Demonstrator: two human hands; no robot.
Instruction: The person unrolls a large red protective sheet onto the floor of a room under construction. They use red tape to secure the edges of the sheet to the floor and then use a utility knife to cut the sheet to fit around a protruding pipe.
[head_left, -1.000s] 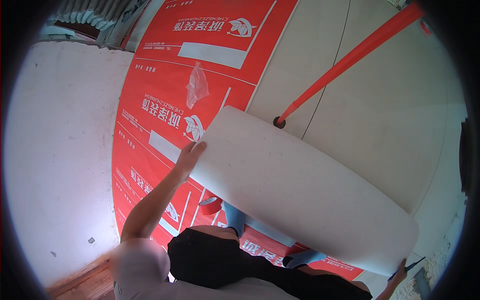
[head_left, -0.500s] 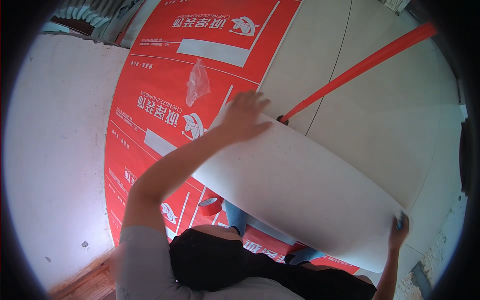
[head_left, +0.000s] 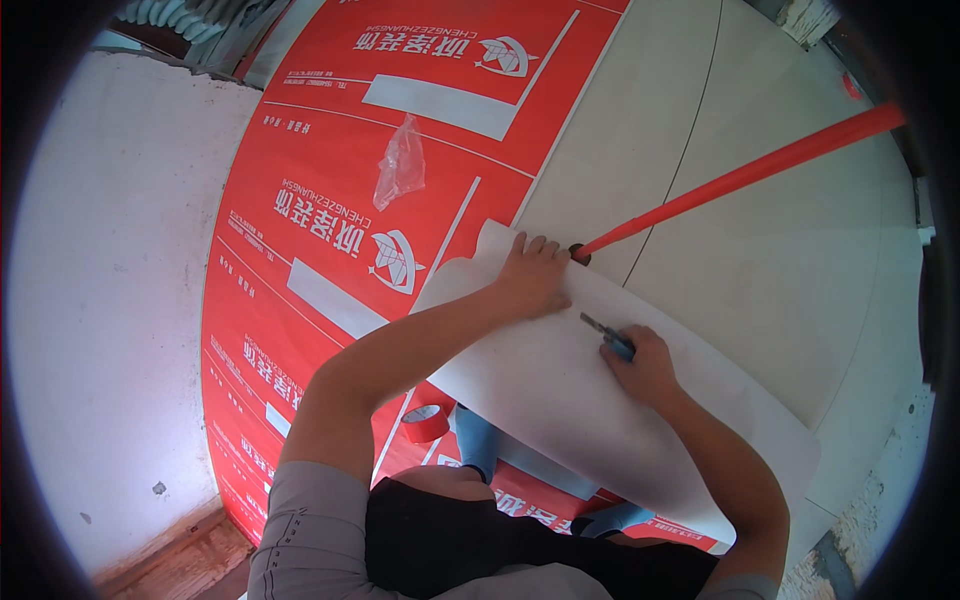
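Note:
Across the floor in front of me lies a broad white sheet [head_left: 560, 370], curling at its upper left corner. My left hand [head_left: 536, 275] rests on it near the far edge, fingers stretched out and nothing held. Close by on the right, my right hand [head_left: 648, 368] grips a utility knife [head_left: 618, 346] with a blue handle. Its blade sticks out toward the left hand, over the white surface. I cannot tell whether the tip touches the sheet.
Printed red floor covering [head_left: 330, 160] spreads to the left, with a crumpled clear plastic bag [head_left: 402, 165] on it. A roll of red tape [head_left: 425, 423] sits by my foot. One red pole [head_left: 740, 180] ends at the sheet's far edge, over pale tiles [head_left: 780, 270]. A white wall [head_left: 120, 280] stands left.
My right hand has come from the sheet's right end to its middle, bringing the knife. My left hand has moved slightly right and down onto the sheet. The far left corner now curls.

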